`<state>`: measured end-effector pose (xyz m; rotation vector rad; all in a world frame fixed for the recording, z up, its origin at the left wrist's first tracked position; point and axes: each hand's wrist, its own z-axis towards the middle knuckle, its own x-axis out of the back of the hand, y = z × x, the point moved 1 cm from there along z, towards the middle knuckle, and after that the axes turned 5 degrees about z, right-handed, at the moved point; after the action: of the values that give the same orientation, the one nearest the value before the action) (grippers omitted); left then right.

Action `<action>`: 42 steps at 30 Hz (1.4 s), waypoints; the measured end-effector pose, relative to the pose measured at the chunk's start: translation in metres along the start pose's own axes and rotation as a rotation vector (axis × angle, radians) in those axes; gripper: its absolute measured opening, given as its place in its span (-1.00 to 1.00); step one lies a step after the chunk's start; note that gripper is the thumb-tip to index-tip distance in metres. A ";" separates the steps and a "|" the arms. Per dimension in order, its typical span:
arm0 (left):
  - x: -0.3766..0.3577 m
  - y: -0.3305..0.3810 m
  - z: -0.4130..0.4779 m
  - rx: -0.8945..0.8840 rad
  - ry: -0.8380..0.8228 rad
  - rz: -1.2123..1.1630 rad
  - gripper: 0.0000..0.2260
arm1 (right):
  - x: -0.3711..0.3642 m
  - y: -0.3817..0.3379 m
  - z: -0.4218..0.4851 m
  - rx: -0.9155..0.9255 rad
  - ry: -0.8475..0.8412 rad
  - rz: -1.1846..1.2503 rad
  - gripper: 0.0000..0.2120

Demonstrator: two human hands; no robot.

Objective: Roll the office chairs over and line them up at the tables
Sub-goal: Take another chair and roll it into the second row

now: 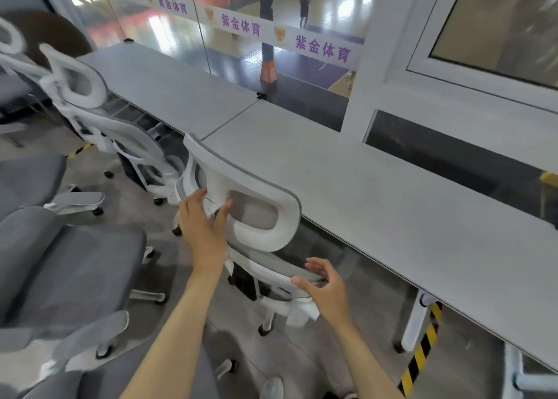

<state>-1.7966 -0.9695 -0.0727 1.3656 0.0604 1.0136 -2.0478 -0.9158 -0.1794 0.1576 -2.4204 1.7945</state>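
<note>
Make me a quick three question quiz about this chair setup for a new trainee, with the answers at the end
1. True or false: both hands are on the nearest white chair.
2. Which part does the left hand grip? A) the headrest frame B) a caster C) the table edge
3. Fill in: the next white chair stands to the ____ of the held one, along the grey tables.

Key
1. True. The right hand rests on the top rim of the backrest, fingers partly curled over it.
2. A
3. Left
</note>
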 end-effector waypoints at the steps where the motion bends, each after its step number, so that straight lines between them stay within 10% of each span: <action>1: -0.006 0.001 0.003 -0.005 -0.003 -0.009 -0.50 | 0.003 -0.001 0.004 -0.006 0.014 0.006 -0.44; 25: -0.028 -0.006 0.027 -0.121 -0.016 0.060 -0.49 | 0.000 -0.003 0.018 -0.006 0.106 0.034 -0.54; 42: 0.034 -0.010 0.009 -0.179 -0.354 0.217 -0.48 | -0.014 -0.030 -0.038 0.112 0.063 -0.447 -0.51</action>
<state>-1.7648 -0.9541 -0.0613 1.3866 -0.4416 0.9167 -2.0277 -0.8875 -0.1426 0.5912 -2.0330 1.6925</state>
